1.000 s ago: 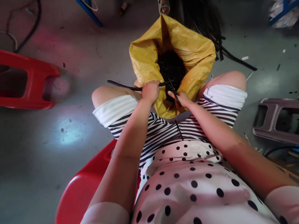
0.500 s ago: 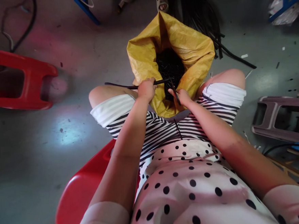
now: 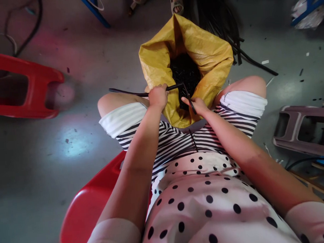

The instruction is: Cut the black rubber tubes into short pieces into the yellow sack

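Observation:
I sit on a red plastic chair (image 3: 87,208) with a yellow woven sack (image 3: 157,59) standing open between my knees. Small black cut pieces (image 3: 185,73) fill the sack. My left hand (image 3: 158,96) is closed round a long thin black tube (image 3: 126,92) that sticks out to the left and reaches right over the sack's mouth. My right hand (image 3: 197,106) is closed on black scissors (image 3: 188,96), whose blades meet the tube's right end above the sack.
A red stool (image 3: 18,91) lies on its side at the left. A purple-grey stool (image 3: 307,130) lies at the right. A bundle of long black tubes (image 3: 227,28) rests on the grey floor beyond the sack, by another person's sandalled feet (image 3: 176,2).
The tube's left end has shifted a little further left and up. Both hands stay at the sack's mouth.

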A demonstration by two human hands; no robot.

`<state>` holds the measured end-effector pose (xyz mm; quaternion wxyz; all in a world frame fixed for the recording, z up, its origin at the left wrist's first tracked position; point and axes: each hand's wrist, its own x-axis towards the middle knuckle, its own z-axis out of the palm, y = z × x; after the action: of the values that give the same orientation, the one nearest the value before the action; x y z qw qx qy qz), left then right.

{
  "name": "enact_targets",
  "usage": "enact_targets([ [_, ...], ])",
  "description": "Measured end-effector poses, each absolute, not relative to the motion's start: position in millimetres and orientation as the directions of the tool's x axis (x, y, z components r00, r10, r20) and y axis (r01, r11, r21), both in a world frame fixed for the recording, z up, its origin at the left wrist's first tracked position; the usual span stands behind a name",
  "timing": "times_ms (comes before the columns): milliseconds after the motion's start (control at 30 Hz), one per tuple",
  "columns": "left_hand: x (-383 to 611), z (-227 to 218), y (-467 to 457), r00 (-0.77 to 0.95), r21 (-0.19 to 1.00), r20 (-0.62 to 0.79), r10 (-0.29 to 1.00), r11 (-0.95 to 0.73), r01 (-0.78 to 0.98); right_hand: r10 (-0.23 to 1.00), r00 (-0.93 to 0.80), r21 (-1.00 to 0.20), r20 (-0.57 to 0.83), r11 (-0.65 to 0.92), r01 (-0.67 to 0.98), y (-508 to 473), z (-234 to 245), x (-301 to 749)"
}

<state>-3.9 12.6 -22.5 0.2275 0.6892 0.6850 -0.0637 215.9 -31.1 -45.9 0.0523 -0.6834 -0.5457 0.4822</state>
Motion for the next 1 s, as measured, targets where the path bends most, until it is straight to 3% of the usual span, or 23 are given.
enact_targets([
  [400, -2.3, -21.9, 12.7, 0.012, 0.226, -0.370, 0.929, 0.078, 0.971, 0.750, -0.107, -0.557, -0.652, -0.379, 0.739, -31.6, -48.6, 215.7],
  [667, 4.3, -20.2, 9.6, 0.174, 0.286, -0.444, 0.879, -0.046, 0.957, 0.752, -0.121, -0.581, -0.648, -0.385, 0.717, -31.1, -51.2, 216.5],
  [1000, 6.6, -18.2, 9.6, 0.157, 0.285, -0.416, 0.896, -0.036, 0.958, 0.752, -0.157, -0.622, -0.640, -0.388, 0.680, -30.6, -54.4, 218.2],
])
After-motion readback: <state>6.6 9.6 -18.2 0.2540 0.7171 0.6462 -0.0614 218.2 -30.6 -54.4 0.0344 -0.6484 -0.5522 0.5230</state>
